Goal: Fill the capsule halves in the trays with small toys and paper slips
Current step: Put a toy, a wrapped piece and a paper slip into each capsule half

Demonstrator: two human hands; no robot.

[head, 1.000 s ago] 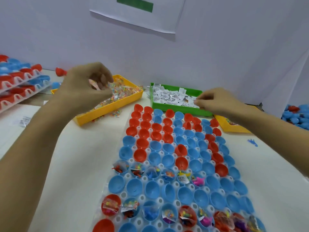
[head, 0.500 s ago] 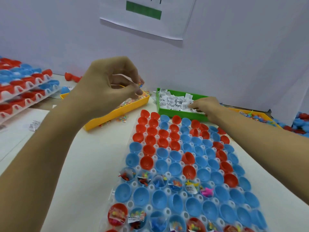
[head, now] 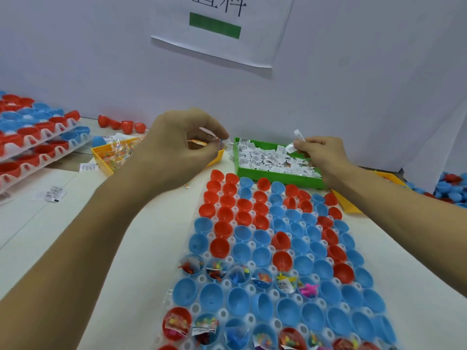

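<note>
A clear tray (head: 222,313) of red and blue capsule halves (head: 240,233) runs down the middle of the table. Several near halves hold toy packets and slips; the far ones stand open and bare. My left hand (head: 182,145) hovers over the yellow toy bin (head: 101,157), pinching a clear toy packet (head: 214,140) between thumb and fingers. My right hand (head: 321,152) is over the green bin (head: 278,178) of paper slips, pinching a white slip (head: 293,145) lifted above the pile.
Stacked trays of red and blue halves (head: 38,137) fill the far left. Loose red halves (head: 118,123) lie by the wall. Stray slips (head: 54,193) lie on the table at left. Another yellow bin (head: 348,203) and a heap of blue halves (head: 452,188) sit at right.
My left hand shifted right over the yellow bin, still pinching its packet. My right hand rose out of the green bin with a slip.
</note>
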